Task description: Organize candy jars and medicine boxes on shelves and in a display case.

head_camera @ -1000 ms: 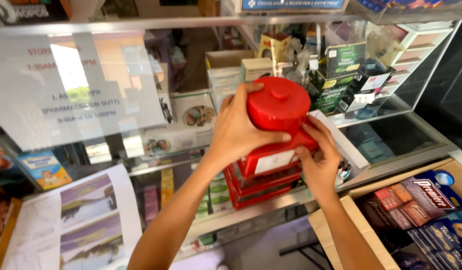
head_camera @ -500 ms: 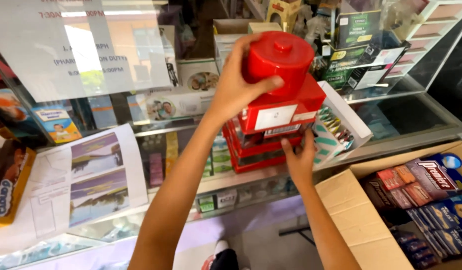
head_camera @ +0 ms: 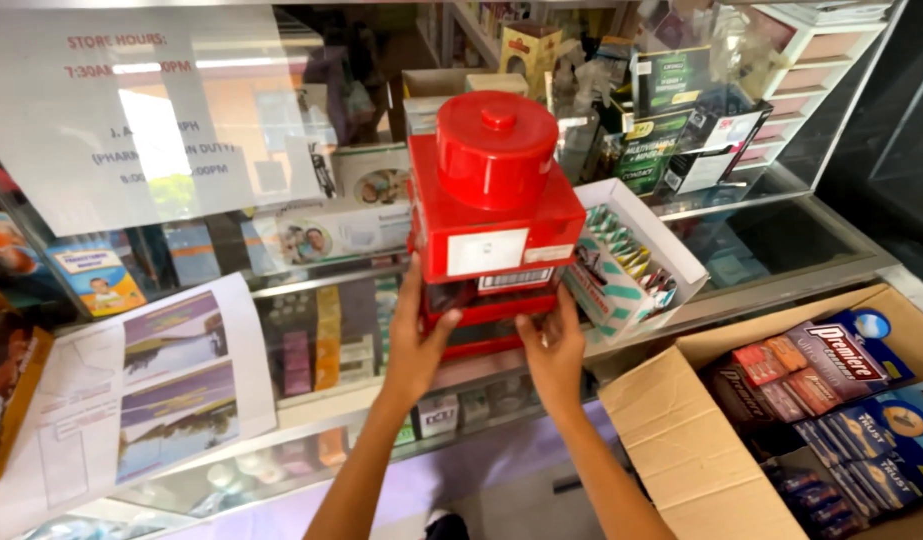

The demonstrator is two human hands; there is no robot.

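Note:
A stack of red boxes (head_camera: 487, 225) with white labels stands on the glass counter (head_camera: 772, 285), with a round red lidded container (head_camera: 496, 148) on top. My left hand (head_camera: 418, 345) grips the lower left side of the stack. At the lower right front edge, my right hand (head_camera: 554, 352) holds the bottom boxes. Both forearms reach up from the bottom of the view.
A white display box of teal packets (head_camera: 630, 262) sits right of the stack. An open cardboard carton (head_camera: 682, 440) of small packs lies at lower right. Paper notices (head_camera: 192, 370) are taped to the glass on the left. Shelves of boxed goods (head_camera: 672, 110) stand behind.
My left hand has come off the round red container on top and dropped to the lower left side of the stack. The right hand stays at the bottom.

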